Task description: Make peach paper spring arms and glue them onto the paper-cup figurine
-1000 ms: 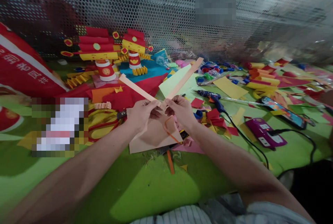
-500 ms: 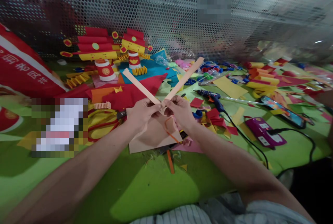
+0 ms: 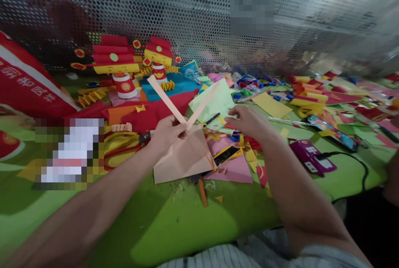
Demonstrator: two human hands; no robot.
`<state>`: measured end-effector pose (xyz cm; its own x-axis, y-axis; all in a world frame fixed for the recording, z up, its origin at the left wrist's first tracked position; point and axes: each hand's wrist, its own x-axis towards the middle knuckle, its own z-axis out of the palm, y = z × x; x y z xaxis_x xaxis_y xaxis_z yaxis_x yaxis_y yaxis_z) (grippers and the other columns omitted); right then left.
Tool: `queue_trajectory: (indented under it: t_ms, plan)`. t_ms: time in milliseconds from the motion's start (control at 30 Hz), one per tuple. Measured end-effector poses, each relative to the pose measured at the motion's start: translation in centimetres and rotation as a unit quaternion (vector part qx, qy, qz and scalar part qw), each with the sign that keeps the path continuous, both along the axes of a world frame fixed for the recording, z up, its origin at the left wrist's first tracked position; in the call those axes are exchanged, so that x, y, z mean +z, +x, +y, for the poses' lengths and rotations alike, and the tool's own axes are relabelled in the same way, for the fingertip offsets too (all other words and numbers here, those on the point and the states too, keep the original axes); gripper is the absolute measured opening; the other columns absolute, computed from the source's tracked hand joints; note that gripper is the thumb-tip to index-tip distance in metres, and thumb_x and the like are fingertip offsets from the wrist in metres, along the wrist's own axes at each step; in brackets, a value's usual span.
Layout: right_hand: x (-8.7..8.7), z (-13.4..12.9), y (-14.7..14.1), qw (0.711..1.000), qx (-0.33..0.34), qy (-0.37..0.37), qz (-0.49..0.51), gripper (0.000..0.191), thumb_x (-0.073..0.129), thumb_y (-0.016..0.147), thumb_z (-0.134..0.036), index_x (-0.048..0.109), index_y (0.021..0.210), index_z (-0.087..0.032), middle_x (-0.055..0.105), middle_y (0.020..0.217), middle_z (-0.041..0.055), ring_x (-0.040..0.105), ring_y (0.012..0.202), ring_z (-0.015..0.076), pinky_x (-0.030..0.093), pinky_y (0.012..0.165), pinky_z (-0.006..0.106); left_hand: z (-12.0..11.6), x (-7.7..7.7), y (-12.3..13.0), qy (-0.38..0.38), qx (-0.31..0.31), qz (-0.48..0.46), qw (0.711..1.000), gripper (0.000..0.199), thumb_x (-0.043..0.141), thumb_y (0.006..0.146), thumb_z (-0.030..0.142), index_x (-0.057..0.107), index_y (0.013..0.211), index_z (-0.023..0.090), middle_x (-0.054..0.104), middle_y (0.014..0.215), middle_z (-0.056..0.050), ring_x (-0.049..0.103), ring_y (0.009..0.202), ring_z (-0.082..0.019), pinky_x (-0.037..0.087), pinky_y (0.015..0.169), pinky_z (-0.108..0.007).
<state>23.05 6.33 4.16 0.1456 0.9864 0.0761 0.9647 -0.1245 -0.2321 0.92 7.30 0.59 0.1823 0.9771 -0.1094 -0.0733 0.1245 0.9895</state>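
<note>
My left hand [image 3: 170,135] is closed, pinching a pale peach paper strip [image 3: 166,99] that meets a second arm of strip [image 3: 202,104] in a V. Both ends point up and away from me. Beneath lies a sheet of peach paper [image 3: 179,160]. My right hand [image 3: 247,122] is apart from the strips, over the clutter to the right, palm down with thumb and forefinger spread. The spot where the glue gun lay is covered by this hand, so any contact with it is hidden. A dark pen [image 3: 212,119] rests on light green paper [image 3: 198,112] between the hands.
Two red-and-yellow paper figures [image 3: 124,85] stand at the back left. Scissors with red-and-yellow handles [image 3: 121,149] lie left. A yellow-and-black cutter [image 3: 229,154], a purple power socket [image 3: 311,158] and a phone [image 3: 333,133] are on the right. A perforated metal panel [image 3: 193,14] rises behind.
My right hand has let go of the strips and moved right, over the glue gun's place. My left hand keeps its pinch on the crossed strips.
</note>
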Motion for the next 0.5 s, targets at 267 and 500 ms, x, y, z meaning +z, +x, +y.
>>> queue_trajectory:
  t_ms: [267,500]
  plan:
    - [-1.2,0.9,-0.3,0.97,-0.008,-0.175,-0.168,0.026,0.051,0.073,-0.022,0.069,0.091,-0.015,0.067,0.101,0.0166,0.062,0.093,0.0314,0.045,0.068,0.036,0.4,-0.2,-0.3,0.016,0.012,-0.009,1.0,0.009,0.065,0.061,0.015,0.059,0.067,0.013,0.055,0.049,0.003,0.049,0.045,-0.008,0.038,0.046,-0.02]
    - [-0.9,0.4,-0.6,0.99,-0.015,-0.01,-0.137,0.029,0.04,0.083,-0.028,0.067,0.09,-0.02,0.069,0.092,0.0111,0.063,0.085,0.0248,0.042,0.064,0.031,0.8,0.4,-0.5,0.019,0.029,-0.009,0.999,0.006,0.063,0.061,0.015,0.059,0.065,0.014,0.054,0.048,0.003,0.049,0.044,-0.008,0.038,0.046,-0.022]
